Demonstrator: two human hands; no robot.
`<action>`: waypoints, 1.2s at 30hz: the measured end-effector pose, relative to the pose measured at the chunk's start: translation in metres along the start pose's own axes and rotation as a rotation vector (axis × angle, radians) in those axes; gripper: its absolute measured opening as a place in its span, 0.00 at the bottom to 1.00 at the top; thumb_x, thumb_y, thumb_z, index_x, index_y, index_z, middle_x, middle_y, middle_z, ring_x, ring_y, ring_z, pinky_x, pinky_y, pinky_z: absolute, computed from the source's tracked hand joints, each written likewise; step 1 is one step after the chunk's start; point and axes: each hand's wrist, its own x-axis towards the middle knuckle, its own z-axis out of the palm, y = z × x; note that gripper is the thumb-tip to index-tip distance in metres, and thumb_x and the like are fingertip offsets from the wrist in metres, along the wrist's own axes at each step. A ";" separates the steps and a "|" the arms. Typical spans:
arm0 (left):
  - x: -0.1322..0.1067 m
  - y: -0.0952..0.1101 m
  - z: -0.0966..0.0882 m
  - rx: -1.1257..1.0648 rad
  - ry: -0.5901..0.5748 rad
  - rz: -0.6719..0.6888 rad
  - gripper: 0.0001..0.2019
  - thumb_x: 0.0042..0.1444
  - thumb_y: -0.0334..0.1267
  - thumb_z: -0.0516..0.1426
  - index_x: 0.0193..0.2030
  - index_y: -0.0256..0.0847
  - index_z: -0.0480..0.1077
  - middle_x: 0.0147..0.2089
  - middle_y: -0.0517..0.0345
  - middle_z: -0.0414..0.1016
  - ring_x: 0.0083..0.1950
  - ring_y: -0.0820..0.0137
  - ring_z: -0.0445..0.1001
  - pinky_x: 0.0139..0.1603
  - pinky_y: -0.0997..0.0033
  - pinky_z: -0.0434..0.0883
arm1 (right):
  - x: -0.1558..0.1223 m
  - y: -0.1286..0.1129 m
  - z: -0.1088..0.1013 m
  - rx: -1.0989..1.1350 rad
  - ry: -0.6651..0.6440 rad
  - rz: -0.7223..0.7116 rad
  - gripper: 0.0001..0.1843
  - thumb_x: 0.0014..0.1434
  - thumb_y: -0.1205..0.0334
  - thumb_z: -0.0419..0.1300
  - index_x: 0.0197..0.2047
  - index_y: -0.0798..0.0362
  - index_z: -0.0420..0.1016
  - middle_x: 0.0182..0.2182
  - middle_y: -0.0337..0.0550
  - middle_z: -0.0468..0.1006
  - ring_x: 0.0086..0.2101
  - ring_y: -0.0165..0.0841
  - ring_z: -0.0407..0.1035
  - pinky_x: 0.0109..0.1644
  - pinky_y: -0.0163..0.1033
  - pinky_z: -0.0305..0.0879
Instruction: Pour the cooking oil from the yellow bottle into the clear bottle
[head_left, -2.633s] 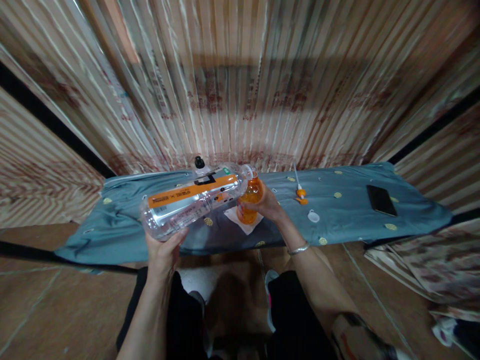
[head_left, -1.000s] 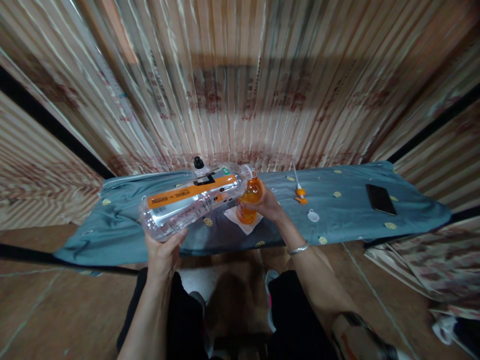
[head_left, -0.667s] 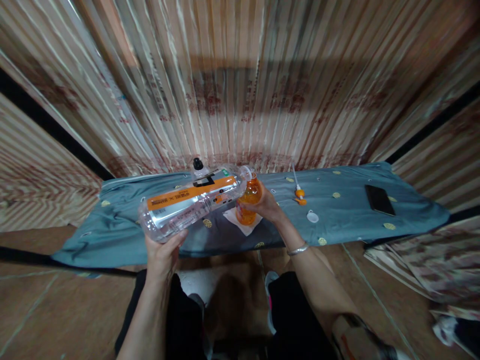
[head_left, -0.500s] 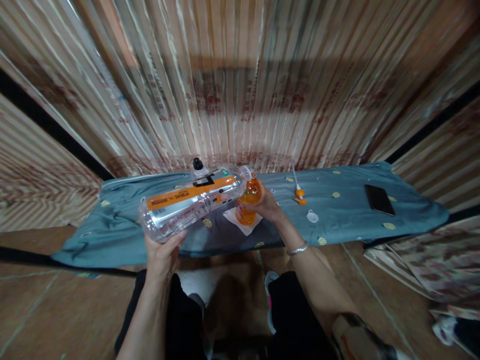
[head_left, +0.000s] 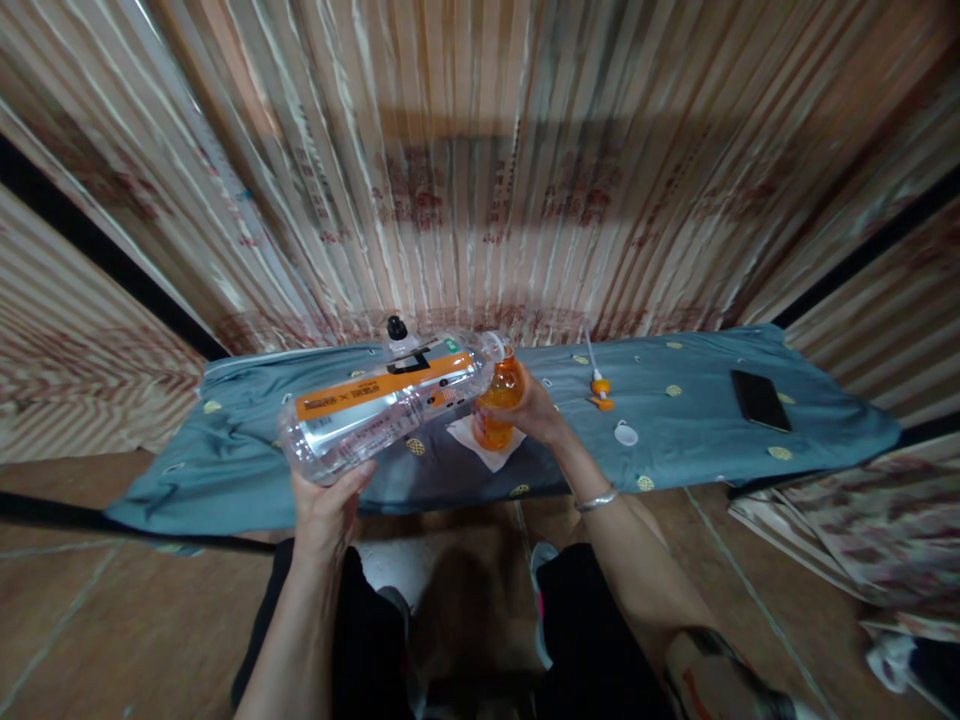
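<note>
My left hand (head_left: 324, 507) grips the base of a large clear plastic bottle (head_left: 382, 400) with an orange label. The bottle lies tipped almost flat, its open mouth over the top of a small orange bottle (head_left: 496, 404). My right hand (head_left: 534, 412) is wrapped round that small bottle and holds it upright on a white tissue (head_left: 486, 447). Both stand on a low table covered in a grey-blue cloth (head_left: 240, 450).
An orange pump nozzle with a white tube (head_left: 600, 388) and a white cap (head_left: 625, 434) lie on the cloth to the right. A black phone (head_left: 760, 399) rests further right. A small bottle with a black cap (head_left: 397, 331) stands behind. Striped curtains hang behind the table.
</note>
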 end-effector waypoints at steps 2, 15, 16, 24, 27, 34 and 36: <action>0.000 0.000 0.000 0.001 -0.013 0.004 0.31 0.24 0.30 0.82 0.42 0.41 0.86 0.29 0.64 0.78 0.24 0.80 0.61 0.20 0.81 0.57 | 0.000 -0.002 0.000 0.031 -0.014 0.050 0.48 0.46 0.57 0.89 0.69 0.43 0.80 0.58 0.49 0.92 0.63 0.57 0.87 0.74 0.65 0.84; -0.001 0.000 0.000 0.001 0.007 -0.032 0.35 0.22 0.30 0.84 0.45 0.40 0.87 0.32 0.61 0.80 0.25 0.79 0.62 0.21 0.80 0.58 | 0.001 -0.004 -0.001 0.051 -0.003 0.085 0.50 0.43 0.55 0.90 0.68 0.42 0.80 0.58 0.46 0.93 0.61 0.54 0.88 0.73 0.62 0.84; -0.001 0.000 -0.001 -0.003 0.007 -0.028 0.34 0.22 0.30 0.84 0.44 0.39 0.87 0.32 0.60 0.80 0.25 0.79 0.62 0.21 0.80 0.58 | 0.001 -0.004 -0.001 0.061 0.003 0.085 0.49 0.42 0.55 0.90 0.66 0.42 0.81 0.59 0.47 0.93 0.61 0.53 0.88 0.74 0.62 0.84; 0.001 -0.003 -0.002 0.011 -0.032 0.012 0.31 0.26 0.33 0.85 0.40 0.41 0.83 0.31 0.64 0.80 0.24 0.80 0.64 0.20 0.82 0.59 | 0.000 -0.007 0.001 0.157 -0.011 0.108 0.48 0.39 0.50 0.90 0.62 0.43 0.80 0.57 0.46 0.93 0.61 0.53 0.88 0.74 0.61 0.84; 0.001 -0.002 -0.003 0.007 -0.034 0.013 0.31 0.26 0.32 0.84 0.41 0.41 0.83 0.32 0.63 0.79 0.25 0.80 0.63 0.21 0.82 0.59 | 0.000 -0.007 0.001 0.115 -0.006 0.092 0.48 0.41 0.51 0.90 0.64 0.42 0.80 0.57 0.47 0.93 0.62 0.54 0.87 0.74 0.62 0.84; 0.000 -0.005 -0.005 0.024 -0.031 -0.011 0.33 0.27 0.33 0.83 0.46 0.42 0.87 0.32 0.61 0.81 0.25 0.78 0.64 0.21 0.80 0.58 | 0.001 -0.011 -0.002 0.094 -0.022 0.115 0.47 0.42 0.55 0.89 0.63 0.44 0.79 0.61 0.49 0.92 0.63 0.55 0.87 0.76 0.63 0.82; 0.001 -0.005 -0.005 0.027 -0.034 -0.005 0.32 0.27 0.34 0.83 0.45 0.42 0.87 0.31 0.62 0.80 0.24 0.79 0.62 0.21 0.80 0.58 | 0.000 -0.012 -0.002 0.080 -0.010 0.117 0.47 0.41 0.56 0.89 0.64 0.44 0.80 0.60 0.49 0.93 0.63 0.55 0.87 0.76 0.62 0.82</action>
